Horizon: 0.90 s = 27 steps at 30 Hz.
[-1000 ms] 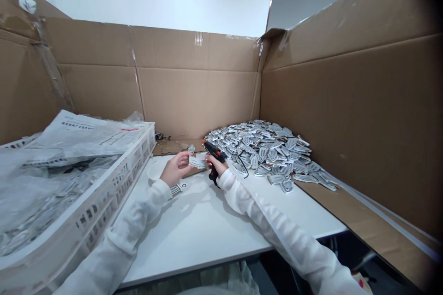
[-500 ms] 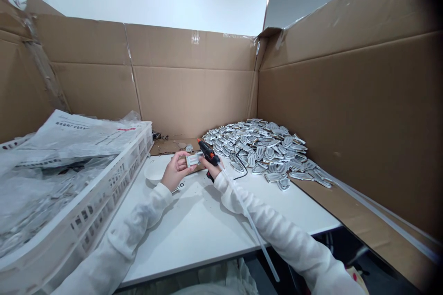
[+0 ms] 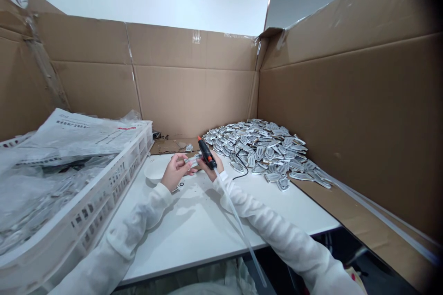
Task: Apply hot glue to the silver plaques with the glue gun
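Observation:
My left hand (image 3: 175, 173) is closed on a small white and grey plastic part (image 3: 192, 161), held above the table between thumb and fingers. My right hand (image 3: 215, 168) grips a black glue gun (image 3: 206, 153) with an orange tip that points up and away. From the gun's rear a long clear glue stick (image 3: 237, 216) slants down toward me, past the table edge. The right fingertips are close by the plastic part; whether they touch it I cannot tell. Behind the left hand lies a round white dish-like thing (image 3: 154, 170), partly hidden.
A large pile of similar grey-white parts (image 3: 259, 145) rises at the back right. On the left stands a white plastic crate (image 3: 114, 170) with bags and printed sheets (image 3: 86, 136). Cardboard walls (image 3: 194, 83) enclose the white table (image 3: 194, 230). A black cord (image 3: 244, 168) trails beside the pile.
The glue gun has turned steeper and shifted slightly left with my right hand, its glue stick swinging left. The plastic part has tilted in my left hand.

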Tool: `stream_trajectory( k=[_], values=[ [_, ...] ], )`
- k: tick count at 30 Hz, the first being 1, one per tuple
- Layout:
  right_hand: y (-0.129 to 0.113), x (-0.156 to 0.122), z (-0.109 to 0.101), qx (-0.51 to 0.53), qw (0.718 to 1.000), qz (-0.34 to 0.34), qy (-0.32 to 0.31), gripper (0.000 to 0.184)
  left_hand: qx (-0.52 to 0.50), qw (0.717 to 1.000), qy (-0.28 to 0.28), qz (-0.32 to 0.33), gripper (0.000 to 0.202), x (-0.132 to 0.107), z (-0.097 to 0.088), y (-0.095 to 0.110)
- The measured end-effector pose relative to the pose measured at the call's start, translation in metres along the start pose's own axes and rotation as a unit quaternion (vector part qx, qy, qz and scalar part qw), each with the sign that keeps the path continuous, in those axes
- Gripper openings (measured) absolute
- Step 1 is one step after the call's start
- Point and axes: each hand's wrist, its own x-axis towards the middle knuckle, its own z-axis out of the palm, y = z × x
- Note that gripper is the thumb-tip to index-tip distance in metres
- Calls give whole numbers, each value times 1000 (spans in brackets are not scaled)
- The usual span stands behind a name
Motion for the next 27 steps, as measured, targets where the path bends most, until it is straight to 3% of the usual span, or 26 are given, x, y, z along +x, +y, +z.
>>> stream_trajectory(
  k=[4, 8, 12, 15, 19, 27],
  values=[
    [-4, -1, 1, 14, 1000, -1, -6, 20, 46, 998, 9, -32, 46, 0, -2, -2],
    [-8, -1, 0, 0, 1000, -8, -17, 18, 115, 991, -31, -58, 42, 1, -5, -3],
    [-17, -3, 1, 5, 1000, 15, -3, 27, 26, 997, 57, -36, 31, 7, -9, -2],
    [-23, -6, 1, 30, 997, 50, -57, 28, -41, 994, 94, -32, 27, 10, -11, -2],
    [-24, -10, 1, 18, 993, 72, -94, 27, -59, 993, 84, -51, 22, 9, -9, -3],
    [-14, -10, 4, -8, 993, 90, -81, 32, -99, 990, 63, -72, 23, 3, -2, -2]
  ],
)
